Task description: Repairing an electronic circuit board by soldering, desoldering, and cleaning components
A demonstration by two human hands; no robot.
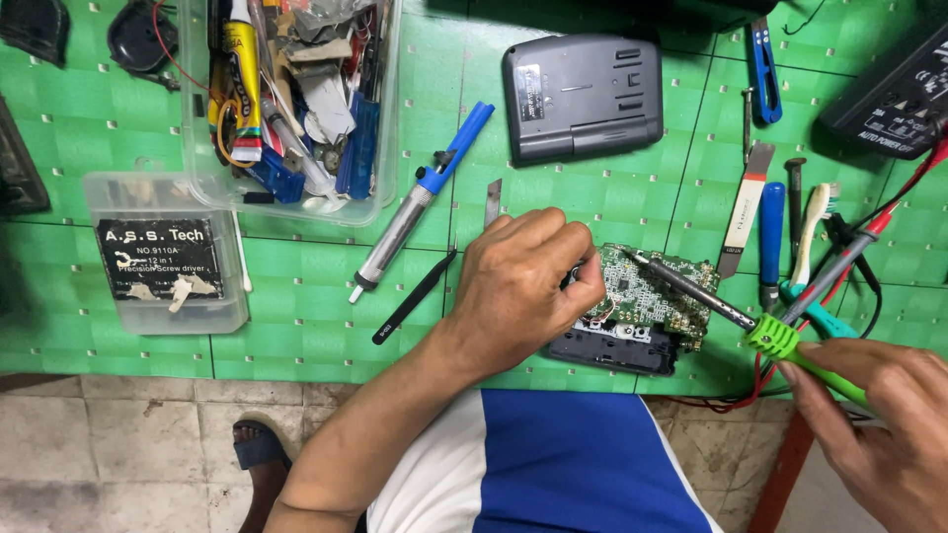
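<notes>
The left hand [523,286] comes in from below with the forearm slanting up from the lap; its knuckles face up and the fingers curl down onto the left edge of the green board [647,291], pinning it; the board lies tilted on a black casing [612,347] near the front edge of the green bench [296,316]. The right hand [874,415] sits at the lower right, fingers wrapped round the green handle of the iron [741,318]; the iron's dark shaft slants up and left, its tip touching the board's upper edge.

At the left stands 1 clear plastic box [163,252] with a black rectangular label bearing white print; behind it, 1 clear tub [291,99] crammed with tools and a yellow tube. A blue-and-silver pump [420,197] lies diagonally between the tub and the left hand; black tweezers [415,296] lie just below it. A dark grey case [583,97] with a small label lies above the board; a black meter [894,99] with white print sits at the top right.
</notes>
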